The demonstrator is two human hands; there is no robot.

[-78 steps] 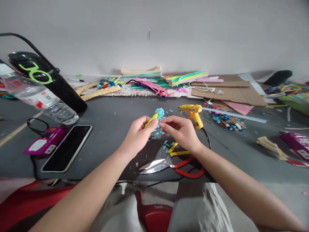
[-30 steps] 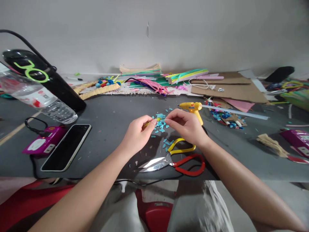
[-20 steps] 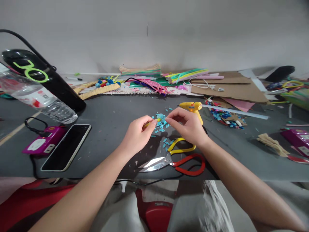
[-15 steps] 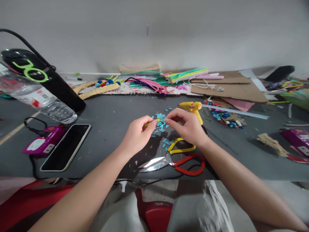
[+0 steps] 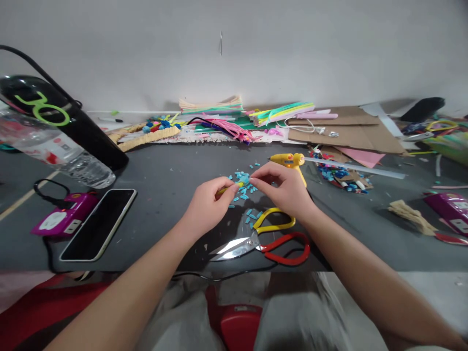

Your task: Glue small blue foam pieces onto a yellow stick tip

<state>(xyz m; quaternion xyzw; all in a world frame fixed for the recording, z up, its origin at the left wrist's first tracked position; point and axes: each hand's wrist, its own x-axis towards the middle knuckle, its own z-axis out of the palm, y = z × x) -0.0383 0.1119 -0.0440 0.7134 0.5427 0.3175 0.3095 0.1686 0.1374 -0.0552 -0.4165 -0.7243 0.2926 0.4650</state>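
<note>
My left hand (image 5: 209, 199) pinches a thin yellow stick (image 5: 240, 185) between thumb and fingers, its tip pointing right. Facing it, my right hand (image 5: 285, 189) has thumb and fingertips pressed together beside that tip; whatever they hold is too small to make out. Small light-blue pieces (image 5: 242, 176) lie scattered on the table below and between the hands. Nearer the table's front edge are large scissors (image 5: 252, 242), blades partly apart, with one yellow and one red handle. Just beyond my right hand lies a yellow glue gun (image 5: 284, 159), a long translucent glue stick (image 5: 358, 168) in its rear.
On the left are a phone (image 5: 98, 224), a purple power socket (image 5: 64, 214), a plastic bottle (image 5: 62, 151) and a black cylinder (image 5: 95, 134). Pipe cleaners (image 5: 283, 114) and cardboard (image 5: 347, 131) line the wall. Colourful scraps (image 5: 340, 171) lie right; a black cable (image 5: 215, 279) hangs along the front edge.
Both hands stay nearly in place, with the yellow stick still in the left. Its tip sits slightly lower, and the view has shifted a little.
</note>
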